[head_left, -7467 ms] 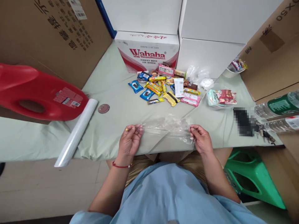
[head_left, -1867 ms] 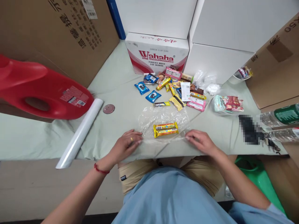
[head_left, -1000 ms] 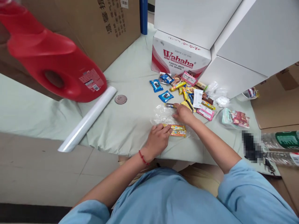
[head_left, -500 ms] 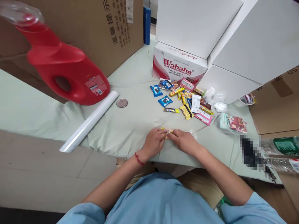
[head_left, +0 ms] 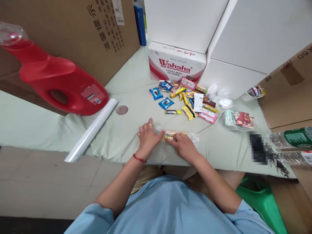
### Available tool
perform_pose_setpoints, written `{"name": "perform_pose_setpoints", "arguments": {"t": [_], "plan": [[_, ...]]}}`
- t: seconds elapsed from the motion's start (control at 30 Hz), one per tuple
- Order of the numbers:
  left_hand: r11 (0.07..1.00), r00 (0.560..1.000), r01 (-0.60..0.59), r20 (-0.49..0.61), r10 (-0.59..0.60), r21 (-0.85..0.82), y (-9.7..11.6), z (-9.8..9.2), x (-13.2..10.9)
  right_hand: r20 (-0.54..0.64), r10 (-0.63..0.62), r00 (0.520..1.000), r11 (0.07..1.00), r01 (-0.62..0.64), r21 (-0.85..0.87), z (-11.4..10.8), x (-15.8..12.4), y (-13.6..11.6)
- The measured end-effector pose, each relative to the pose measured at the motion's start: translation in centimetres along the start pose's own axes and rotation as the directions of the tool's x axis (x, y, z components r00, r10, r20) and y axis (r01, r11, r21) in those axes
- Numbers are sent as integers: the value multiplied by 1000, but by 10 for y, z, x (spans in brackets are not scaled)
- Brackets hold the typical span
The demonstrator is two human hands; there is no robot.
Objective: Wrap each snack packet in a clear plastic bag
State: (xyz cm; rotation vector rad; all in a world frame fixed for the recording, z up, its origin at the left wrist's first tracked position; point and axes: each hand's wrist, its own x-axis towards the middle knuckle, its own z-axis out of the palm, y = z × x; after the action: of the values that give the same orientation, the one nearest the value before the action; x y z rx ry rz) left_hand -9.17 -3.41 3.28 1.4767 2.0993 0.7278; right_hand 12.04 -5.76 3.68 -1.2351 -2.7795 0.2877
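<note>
A small bundle of yellow-and-pink snack packets (head_left: pixel 172 134) lies near the table's front edge inside clear plastic film (head_left: pixel 193 138). Loose, crinkled film sticks out at both ends. My left hand (head_left: pixel 149 138) is open at the bundle's left end, fingers spread over the film and thumb reaching to the packets. My right hand (head_left: pixel 185 147) has its fingers partly curled and bears on the bundle from the near side, covering part of it. Beyond my hands lies a pile of wrapped snacks, among them a blue packet (head_left: pixel 166 103) and a thin yellow stick packet (head_left: pixel 173 112).
To the left are a film roll (head_left: pixel 92 130), a red jug (head_left: pixel 65 84) and a round grey disc (head_left: pixel 122 110). A Wahaha carton (head_left: pixel 175 63) and white boxes (head_left: pixel 239 74) stand behind. On the right are a bagged snack (head_left: pixel 240 119) and plastic bottles (head_left: pixel 292 138).
My left hand has lifted off the packets and spread its fingers to the left. More of the bundle shows now. My right hand stays on it; the camera view has shifted.
</note>
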Motion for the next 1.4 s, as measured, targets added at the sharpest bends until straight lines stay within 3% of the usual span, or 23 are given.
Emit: {"name": "perform_pose_setpoints", "arguments": {"t": [0.13, 0.27, 0.4, 0.5, 0.57, 0.63, 0.67, 0.7, 0.83, 0.97, 1.03, 1.17, 1.27, 1.4], "plan": [[996, 973, 4, 228, 16, -85, 4, -11, -5, 4, -5, 1000, 999, 5, 43, 1, 1, 3], [968, 966, -183, 154, 210, -172, 23, 7, -28, 8, 6, 1000, 997, -6, 71, 3, -1, 0], [878, 869, -479, 136, 476, -13, 35, 34, -57, -59, 69, 996, 974, -55, 220, 1, -21, -2], [794, 803, -594, 147, 577, 130, 29, 45, -69, -156, 87, 984, 895, -9, 445, -1, -44, 3], [752, 776, -630, 177, 605, 194, 23, 48, -73, -275, 312, 909, 853, -140, 503, -1, -56, 10], [723, 765, -644, 198, 613, 252, 19, 51, -75, -394, 545, 740, 814, -356, 459, 3, -61, 19], [713, 765, -644, 202, 612, 278, 18, 53, -75, -431, 601, 673, 794, -444, 415, 5, -61, 24], [705, 765, -643, 203, 611, 300, 17, 54, -76, -445, 623, 644, 782, -503, 367, 8, -60, 30], [681, 756, -652, 206, 622, 335, 15, 59, -77, -351, 613, 708, 788, -515, 338, 11, -59, 44], [676, 750, -658, 211, 627, 332, 13, 60, -78, -219, 708, 671, 665, -530, 526, -8, -55, 43], [675, 748, -661, 214, 629, 328, 13, 61, -78, -168, 720, 674, 639, -548, 539, -20, -40, 36], [669, 727, -684, 195, 658, 291, 12, 60, -74, -123, 620, 775, 761, -557, 332, -27, 12, 9], [688, 723, -690, 156, 673, 227, 4, 55, -70, -16, 589, 808, 799, -579, 163, -20, 44, -10], [679, 671, -734, 157, 724, 2, -23, 39, -67, -38, 522, 852, 851, -517, 98, -6, 48, -24]]}}
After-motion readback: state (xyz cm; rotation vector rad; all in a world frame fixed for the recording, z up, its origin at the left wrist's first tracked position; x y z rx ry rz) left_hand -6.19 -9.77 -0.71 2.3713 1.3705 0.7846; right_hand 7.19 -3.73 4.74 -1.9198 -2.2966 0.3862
